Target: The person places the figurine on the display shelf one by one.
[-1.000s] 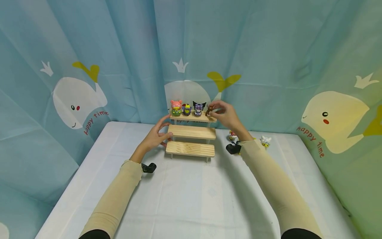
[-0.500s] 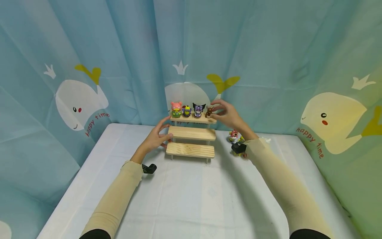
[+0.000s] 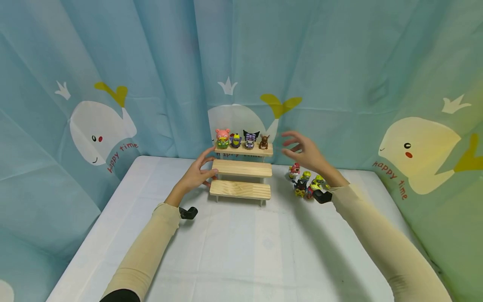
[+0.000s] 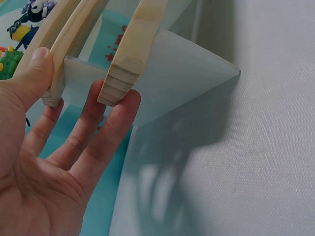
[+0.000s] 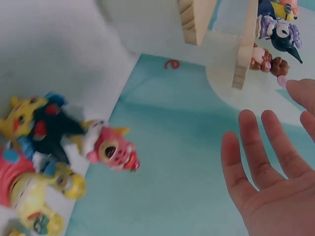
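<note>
1. Brown figurine sits upright at the right end of the top tier, just beside the black-and-purple figurine; I judge it light and stiff, probably smooth plastic that could slip between dry fingertips.
2. I'd pinch it round the body from my right side, sparing the ears, which look thinnest and likeliest to catch.
3. My right hand is near it but apart, fingers loosely bent, holding nothing.
4. My left hand holds the left end of the wooden shelf, thumb on the middle tier; its boards seem rigid, though a bump might topple the figurine.
</note>
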Tool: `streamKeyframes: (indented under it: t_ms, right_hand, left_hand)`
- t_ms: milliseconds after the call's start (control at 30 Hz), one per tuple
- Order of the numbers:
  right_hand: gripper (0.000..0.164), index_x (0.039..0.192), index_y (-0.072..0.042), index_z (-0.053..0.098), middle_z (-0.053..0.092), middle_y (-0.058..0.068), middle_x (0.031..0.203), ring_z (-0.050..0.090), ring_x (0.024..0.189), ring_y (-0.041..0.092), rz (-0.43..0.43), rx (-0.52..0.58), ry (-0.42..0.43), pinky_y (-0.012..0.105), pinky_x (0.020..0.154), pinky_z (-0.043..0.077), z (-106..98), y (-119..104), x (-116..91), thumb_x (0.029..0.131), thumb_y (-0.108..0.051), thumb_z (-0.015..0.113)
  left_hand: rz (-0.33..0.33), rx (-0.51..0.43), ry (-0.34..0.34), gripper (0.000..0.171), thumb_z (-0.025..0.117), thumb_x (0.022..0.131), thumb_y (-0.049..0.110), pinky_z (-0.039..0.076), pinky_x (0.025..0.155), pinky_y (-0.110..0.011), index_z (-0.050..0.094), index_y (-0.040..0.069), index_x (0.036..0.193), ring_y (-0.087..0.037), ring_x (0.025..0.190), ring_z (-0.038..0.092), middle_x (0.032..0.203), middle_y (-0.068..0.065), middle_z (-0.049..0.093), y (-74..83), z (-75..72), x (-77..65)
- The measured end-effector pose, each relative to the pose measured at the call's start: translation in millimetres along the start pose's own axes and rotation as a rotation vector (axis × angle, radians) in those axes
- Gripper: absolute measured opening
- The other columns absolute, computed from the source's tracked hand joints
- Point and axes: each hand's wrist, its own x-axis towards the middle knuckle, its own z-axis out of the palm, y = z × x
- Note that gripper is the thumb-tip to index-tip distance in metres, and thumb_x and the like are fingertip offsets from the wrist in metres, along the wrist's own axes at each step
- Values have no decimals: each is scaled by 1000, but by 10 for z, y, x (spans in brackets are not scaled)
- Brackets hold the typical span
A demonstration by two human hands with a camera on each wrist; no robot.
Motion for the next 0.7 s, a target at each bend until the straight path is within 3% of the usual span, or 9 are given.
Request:
streamKeyframes:
  t_ms: [200, 500, 700]
  right_hand:
    - [47, 145, -11, 54, 68, 23, 122, 70, 97, 37, 0, -29, 12, 46, 79, 58, -122, 23, -243, 101, -11, 68]
    - [50, 145, -10, 54, 69, 21, 121, 71, 93, 35, -29, -58, 33, 25, 75, 58, -247, 78, -531, 98, -5, 70]
    - [51, 146, -11, 54, 68, 21, 124, 71, 95, 35, -36, -76, 45, 22, 75, 57, -283, 145, -680, 98, -5, 70]
  left_hand:
    - [2, -9, -5, 79, 64, 104, 18, 55, 70, -71, 18, 43, 163, -53, 109, 65, 168, -20, 19, -18, 2, 1]
    - [-10, 6, 10, 78, 67, 103, 22, 60, 66, -60, 22, 46, 161, -41, 102, 71, 166, -19, 25, -5, -3, 3]
    - [-14, 0, 8, 78, 67, 103, 21, 60, 66, -60, 22, 45, 162, -47, 107, 68, 167, -20, 23, 10, 0, 4]
